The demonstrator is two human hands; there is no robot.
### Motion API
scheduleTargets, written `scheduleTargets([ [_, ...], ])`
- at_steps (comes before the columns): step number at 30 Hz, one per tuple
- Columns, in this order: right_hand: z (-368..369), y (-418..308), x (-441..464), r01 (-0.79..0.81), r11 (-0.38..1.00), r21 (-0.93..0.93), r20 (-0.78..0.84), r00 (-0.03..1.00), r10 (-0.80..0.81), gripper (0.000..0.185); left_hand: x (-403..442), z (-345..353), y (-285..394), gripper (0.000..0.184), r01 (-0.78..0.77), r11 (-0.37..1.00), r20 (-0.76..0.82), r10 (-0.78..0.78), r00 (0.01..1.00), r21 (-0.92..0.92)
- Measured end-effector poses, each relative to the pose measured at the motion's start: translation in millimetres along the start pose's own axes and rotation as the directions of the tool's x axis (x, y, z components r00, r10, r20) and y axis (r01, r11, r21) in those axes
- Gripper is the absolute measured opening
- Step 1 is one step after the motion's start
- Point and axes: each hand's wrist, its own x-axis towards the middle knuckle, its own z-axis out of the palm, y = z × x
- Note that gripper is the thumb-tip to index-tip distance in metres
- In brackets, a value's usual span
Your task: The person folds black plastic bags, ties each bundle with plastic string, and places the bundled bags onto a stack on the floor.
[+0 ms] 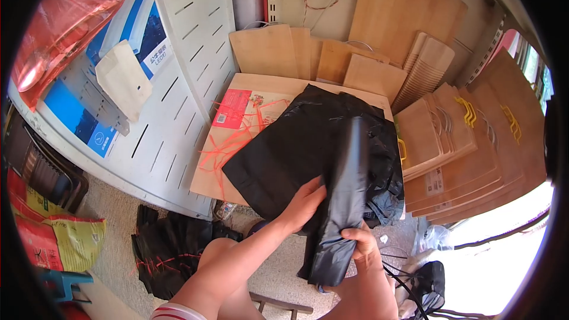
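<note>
A long folded black plastic bag (341, 219) stands nearly upright between my hands, its upper end blurred. My left hand (304, 204) grips its left edge, with the fingertips partly hidden by the plastic. Lower down, my right hand (360, 241) holds the right edge, thumb on the front and fingers behind. Behind it, more black plastic bags (278, 151) lie spread over a wooden board (204, 182). Loose red plastic strings (228, 147) lie on the board to the left, by a pink-red printed label (233, 106).
Black bundles tied with red string (169, 255) lie on the floor at lower left. Wooden boards (444, 127) with handles lean at right, and others (264, 50) at the back. A slotted white metal panel (184, 77) stands at left. A blue stool (68, 281) is at lower left.
</note>
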Motion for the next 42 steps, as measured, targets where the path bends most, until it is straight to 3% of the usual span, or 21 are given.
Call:
scheduleTargets([
  [1,6.8,-3.1,-1.7,-0.069,0.996,-0.056,0.009,0.998,0.07,0.063,-2.7,-0.6,2.5,0.027,0.235,0.953,0.053,-0.229,0.972,-0.193],
  [2,9.2,-2.1,-0.4,-0.073,0.996,-0.055,0.01,0.997,0.074,0.063,-3.7,-1.7,4.0,0.027,0.236,0.952,0.05,-0.23,0.972,-0.194],
  [4,12.8,0.5,1.0,-0.167,0.981,-0.099,-0.047,0.985,0.163,0.057,-4.2,-2.7,6.8,0.022,0.21,0.976,-0.038,-0.212,0.976,-0.051],
  [6,14.3,1.7,4.0,-0.191,0.976,-0.108,-0.06,0.981,0.185,0.051,-4.7,1.3,6.0,0.018,0.145,0.989,-0.131,-0.149,0.98,-0.037],
  [8,11.6,6.7,7.9,-0.221,0.94,-0.261,-0.069,0.975,0.21,0.051,-4.1,-3.2,-0.7,0.016,0.074,0.995,-0.255,-0.089,0.963,-0.067],
  [14,3.6,13.4,13.7,-0.156,0.935,-0.318,-0.018,0.987,0.158,0.05,-0.5,-5.6,0.6,0.017,-0.036,0.997,-0.285,0.016,0.959,-0.068],
  [16,1.0,13.1,12.1,-0.159,0.932,-0.327,-0.011,0.986,0.165,0.05,5.7,-10.3,15.8,0.022,0.165,0.774,-0.011,-0.217,0.976,-0.612],
  [18,2.7,12.5,10.4,-0.179,0.919,-0.352,-0.101,0.983,0.153,0.053,0.5,-6.4,22.7,0.034,0.153,0.77,0.039,-0.164,0.986,-0.619],
  [20,5.5,9.3,6.1,-0.154,0.897,-0.415,-0.077,0.988,0.134,0.054,0.7,-1.3,20.2,0.036,0.128,0.898,-0.095,-0.184,0.978,-0.422],
  [21,7.5,7.2,4.8,-0.122,0.872,-0.473,-0.057,0.992,0.108,0.054,1.7,-1.7,16.1,0.035,0.09,0.979,-0.18,-0.123,0.976,-0.181],
  [25,14.1,0.8,0.5,0.043,0.727,-0.686,0.079,0.997,0.016,0.057,0.1,-8.2,10.0,0.031,0.074,0.967,-0.17,-0.118,0.978,-0.244],
  [26,19.6,1.8,0.2,0.047,0.728,-0.683,0.089,0.996,0.018,0.057,-1.4,-8.4,9.7,0.031,0.067,0.969,-0.176,-0.111,0.978,-0.238],
  [28,30.6,2.1,-0.2,0.229,0.878,-0.42,0.038,0.971,-0.235,0.06,-5.1,-3.2,12.1,0.031,-0.001,0.982,-0.098,-0.018,0.995,-0.189],
  [30,33.3,0.7,2.0,0.208,0.895,-0.395,0.041,0.977,-0.21,0.06,-5.9,-3.4,11.1,0.03,-0.05,0.991,-0.129,0.034,0.991,-0.122],
  [32,28.4,2.3,4.8,0.143,0.879,-0.455,0.033,0.989,-0.143,0.055,-4.8,-12.8,11.2,0.031,-0.069,0.984,-0.126,0.091,0.988,0.166],
  [33,25.6,4.2,5.2,0.147,0.89,-0.431,0.017,0.988,-0.155,0.052,-4.5,-17.4,24.7,0.034,-0.103,0.932,-0.036,0.123,0.992,0.347],
  [34,22.7,4.8,5.0,0.153,0.89,-0.43,0.021,0.987,-0.159,0.052,-2.8,-29.0,39.3,0.039,0.001,0.919,0.041,-0.019,0.999,0.395],
  [36,18.4,3.6,5.3,0.213,0.922,-0.325,-0.008,0.974,-0.227,0.05,4.6,-61.6,56.4,0.045,0.077,0.804,-0.009,-0.089,0.996,0.589],
  [38,16.5,-1.2,6.3,0.24,0.935,-0.26,-0.039,0.965,-0.259,0.048,9.7,-94.1,68.4,0.039,0.115,0.276,-0.157,0.132,0.979,0.954],
  [40,13.8,-7.1,4.0,0.233,0.945,-0.229,-0.077,0.964,-0.256,0.047,-0.9,-128.4,69.4,0.03,0.396,-0.19,-0.317,0.343,0.884,0.898],
  [42,11.8,-9.4,3.9,0.238,0.947,-0.215,-0.085,0.962,-0.261,0.047,-6.5,-197.7,56.4,0.019,0.52,-0.303,-0.403,0.372,0.836,0.798],
])
